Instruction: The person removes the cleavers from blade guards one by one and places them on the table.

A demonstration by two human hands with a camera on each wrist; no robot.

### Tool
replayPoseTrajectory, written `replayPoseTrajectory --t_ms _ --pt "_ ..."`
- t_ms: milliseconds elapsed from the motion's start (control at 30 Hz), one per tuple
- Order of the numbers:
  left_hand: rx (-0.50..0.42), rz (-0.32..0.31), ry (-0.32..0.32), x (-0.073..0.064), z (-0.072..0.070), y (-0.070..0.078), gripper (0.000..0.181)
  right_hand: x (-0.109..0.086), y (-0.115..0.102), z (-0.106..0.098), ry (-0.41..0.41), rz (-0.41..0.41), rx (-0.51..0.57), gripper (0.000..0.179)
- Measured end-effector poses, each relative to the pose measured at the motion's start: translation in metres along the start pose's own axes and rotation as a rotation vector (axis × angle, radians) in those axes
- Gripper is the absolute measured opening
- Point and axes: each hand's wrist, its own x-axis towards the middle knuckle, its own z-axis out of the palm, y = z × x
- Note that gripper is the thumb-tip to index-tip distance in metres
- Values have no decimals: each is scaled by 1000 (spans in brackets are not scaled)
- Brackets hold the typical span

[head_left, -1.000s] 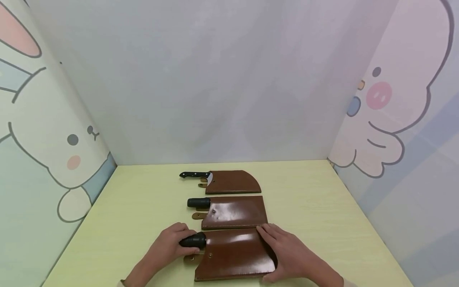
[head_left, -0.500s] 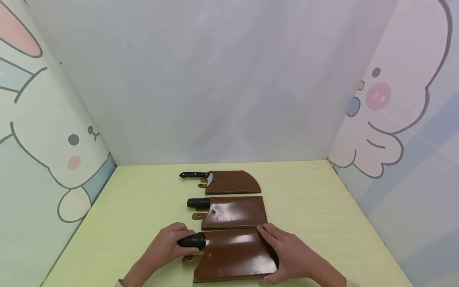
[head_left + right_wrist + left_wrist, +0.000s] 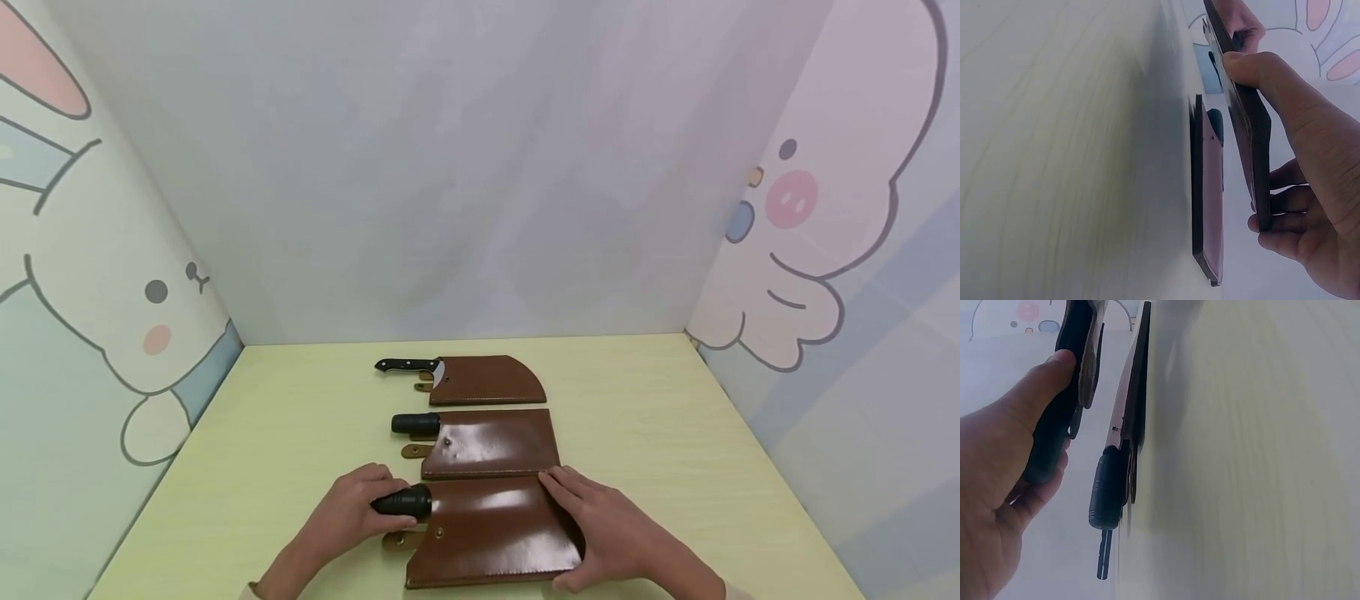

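Note:
In the head view my left hand point(image 3: 356, 510) grips the black handle point(image 3: 405, 502) of the nearest cleaver, thumb on one side and fingers on the other. Its blade is hidden in a brown leather sheath point(image 3: 495, 533) with a snap strap point(image 3: 402, 541) at the handle end. My right hand point(image 3: 611, 525) holds the sheath's right end, with thumb and fingers on its opposite edges. Both wrist views show this sheathed cleaver raised above the table. Just behind it lies a second cleaver in a brown sheath point(image 3: 495, 446), its black handle point(image 3: 415, 424) pointing left.
Farther back on the pale yellow table point(image 3: 652, 417) lies a third knife in a sheath point(image 3: 487, 381) with a rounded end. Its riveted black handle point(image 3: 407, 365) also points left. A plain pale wall point(image 3: 465, 167) closes off the back, and cartoon-printed walls stand at both sides.
Both hands keep their hold. The near sheath and my right hand have shifted very slightly to the right; the other two sheathed knives have not moved.

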Motion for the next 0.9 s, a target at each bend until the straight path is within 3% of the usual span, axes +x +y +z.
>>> replayPoseTrajectory --t_ms 367,733,900 --pt "-19 -95 -66 -3 -1 1 36 -2 1 2 35 -16 -21 117" --pt "-35 -72 -7 -11 0 -6 32 -7 4 3 10 -9 -10 117" --pt "-33 -75 -23 -11 -1 -6 32 -7 5 3 9 -16 -10 116"
